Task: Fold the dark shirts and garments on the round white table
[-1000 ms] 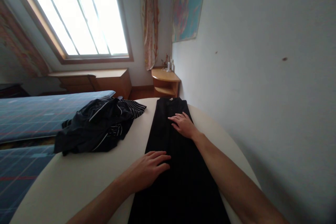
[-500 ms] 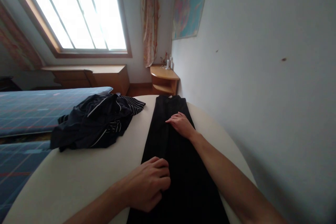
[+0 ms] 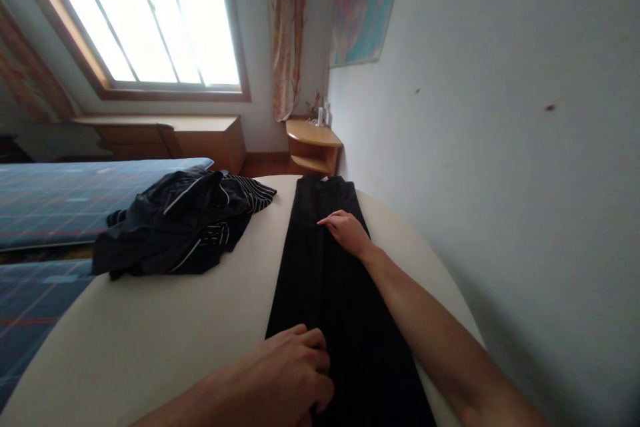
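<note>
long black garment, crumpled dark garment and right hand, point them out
Long black garment (image 3: 343,303): head view, middle of its length.
Crumpled dark garment (image 3: 170,227): head view, middle of the heap.
Right hand (image 3: 350,233): head view, back of the hand.

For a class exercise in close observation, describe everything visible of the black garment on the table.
The black garment, apparently trousers, looks like plain, matt cloth. It lies flat and lengthwise on the pale, curved-edged table, narrower at the far end, where a small pale patch shows. Its near end leaves the picture. The right hand touches its far part; the left hand, fingers curled, is at its near part.
</note>
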The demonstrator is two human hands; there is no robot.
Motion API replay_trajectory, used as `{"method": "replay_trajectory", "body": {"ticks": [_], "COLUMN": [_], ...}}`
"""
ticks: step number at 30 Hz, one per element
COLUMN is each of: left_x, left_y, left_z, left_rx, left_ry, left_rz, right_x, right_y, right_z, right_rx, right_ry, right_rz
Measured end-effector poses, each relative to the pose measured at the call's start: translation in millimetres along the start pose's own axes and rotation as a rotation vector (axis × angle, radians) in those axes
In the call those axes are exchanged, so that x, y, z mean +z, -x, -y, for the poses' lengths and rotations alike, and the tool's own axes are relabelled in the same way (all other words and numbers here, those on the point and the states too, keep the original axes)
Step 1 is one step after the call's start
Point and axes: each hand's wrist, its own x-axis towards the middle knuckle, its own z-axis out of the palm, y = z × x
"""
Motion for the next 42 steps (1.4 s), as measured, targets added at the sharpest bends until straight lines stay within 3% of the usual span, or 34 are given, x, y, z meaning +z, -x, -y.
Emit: {"method": "replay_trajectory", "body": {"ticks": [5,12,18,22,31,42], "left_x": [-8.6,16.6,26.0,37.7,48.9,63.1], "left_y": [-3,-4,-14,-18,-23,-26], "left_z": [-11,-7,-1,4,4,2], "left_rx": [0.086,0.158,0.279,0.322,0.376,0.321], "left_ry": [0.042,-0.056,-0.086,-0.077,-0.045,0.181], "left_rz": [-0.022,-0.037,-0.152,-0.167,-0.183,-0.157], "right_x": [-4,-2,-1,-2,-3,-9], "right_y": [1,1,0,0,0,2], "right_z": [1,-3,-4,-4,-6,-2], "right_rx": [0.043,0.046,0.06,0.064,0.025,0.017], "right_ry": [-0.003,-0.028,-0.017,-0.018,0.023,0.071], "right_rz": [-0.054,-0.036,-0.103,-0.089,-0.111,-0.163]}}
